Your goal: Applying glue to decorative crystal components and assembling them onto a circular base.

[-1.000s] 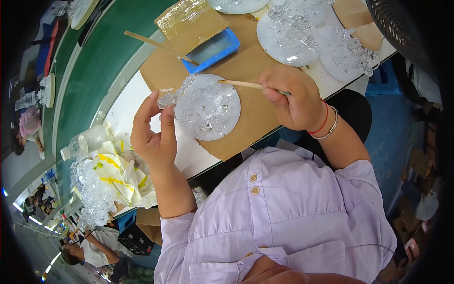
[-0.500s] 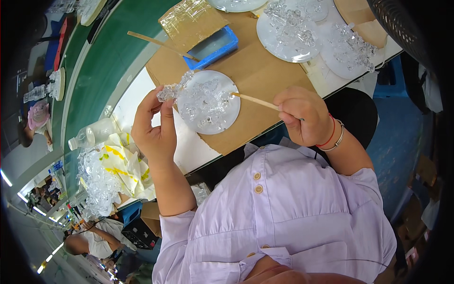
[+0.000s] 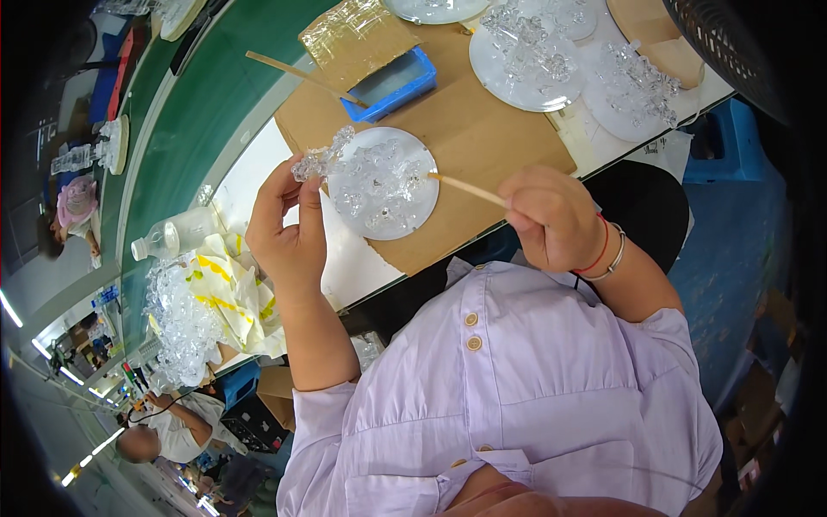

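Observation:
My left hand (image 3: 289,226) pinches a small clear crystal piece (image 3: 317,160) at the left edge of a round clear disc (image 3: 389,226) that lies on a brown cardboard sheet (image 3: 482,138). Several clear crystal pieces (image 3: 372,183) sit on the disc. My right hand (image 3: 551,215) grips a thin wooden stick (image 3: 465,187) whose tip points at the disc's right side. A red string and a metal bracelet circle my right wrist.
A blue tray (image 3: 392,84) with a second wooden stick (image 3: 297,76) lies beyond the disc. More discs with crystals (image 3: 527,52) stand at the back right. A plastic bottle (image 3: 172,234) and a bag of clear pieces (image 3: 181,323) sit at left. Other people work along the green belt (image 3: 198,112).
My right hand has drawn back toward me and to the right, so the stick's tip has slid from the disc's middle to its right side. My left hand still holds the crystal piece.

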`<state>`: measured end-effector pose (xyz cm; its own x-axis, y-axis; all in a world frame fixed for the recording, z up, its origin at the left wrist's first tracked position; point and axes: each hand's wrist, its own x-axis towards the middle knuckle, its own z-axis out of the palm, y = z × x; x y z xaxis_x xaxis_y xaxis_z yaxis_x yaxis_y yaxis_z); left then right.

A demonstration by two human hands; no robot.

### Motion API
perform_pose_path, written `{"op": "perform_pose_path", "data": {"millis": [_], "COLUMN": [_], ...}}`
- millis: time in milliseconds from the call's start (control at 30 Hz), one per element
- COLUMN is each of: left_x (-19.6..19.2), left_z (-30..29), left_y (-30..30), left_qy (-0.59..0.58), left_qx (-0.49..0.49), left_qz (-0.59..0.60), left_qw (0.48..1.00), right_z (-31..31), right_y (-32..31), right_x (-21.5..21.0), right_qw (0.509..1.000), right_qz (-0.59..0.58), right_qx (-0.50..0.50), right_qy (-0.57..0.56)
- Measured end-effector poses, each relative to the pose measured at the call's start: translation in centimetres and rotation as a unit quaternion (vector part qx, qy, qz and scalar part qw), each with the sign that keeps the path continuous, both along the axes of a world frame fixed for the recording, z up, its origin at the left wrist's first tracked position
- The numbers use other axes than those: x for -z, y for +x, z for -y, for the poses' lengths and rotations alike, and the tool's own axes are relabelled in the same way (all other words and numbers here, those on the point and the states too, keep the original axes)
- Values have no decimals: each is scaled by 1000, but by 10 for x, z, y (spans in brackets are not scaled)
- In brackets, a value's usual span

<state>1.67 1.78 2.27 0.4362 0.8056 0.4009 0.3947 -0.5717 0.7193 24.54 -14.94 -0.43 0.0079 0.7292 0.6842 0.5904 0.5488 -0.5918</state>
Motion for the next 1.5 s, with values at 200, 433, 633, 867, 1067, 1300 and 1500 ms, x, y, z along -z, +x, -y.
{"op": "perform_pose_path", "data": {"millis": [200,433,633,867,1067,1300,1500], "left_x": [-2,-4,-7,-11,-20,-23,-19], "left_z": [8,19,26,31,31,26,26], "left_y": [-5,-12,-14,-22,-32,-47,-49], "left_qy": [-19,-19,-20,-28,-15,-64,-88], "left_qx": [-3,-35,-36,-30,6,71,66], "left_qz": [16,0,-5,-22,-45,-59,-28], "left_qw": [1000,999,999,999,999,994,994], "right_z": [-15,8,16,10,15,9,16], "right_y": [0,-10,-20,-27,-23,-19,-20], "right_x": [4,0,-3,-4,-1,-1,-7], "right_qw": [999,999,999,999,1000,1000,999], "right_qz": [23,33,49,32,4,16,22], "right_qx": [32,1,-17,-31,-14,5,-43], "right_qy": [33,8,12,22,4,13,1]}}
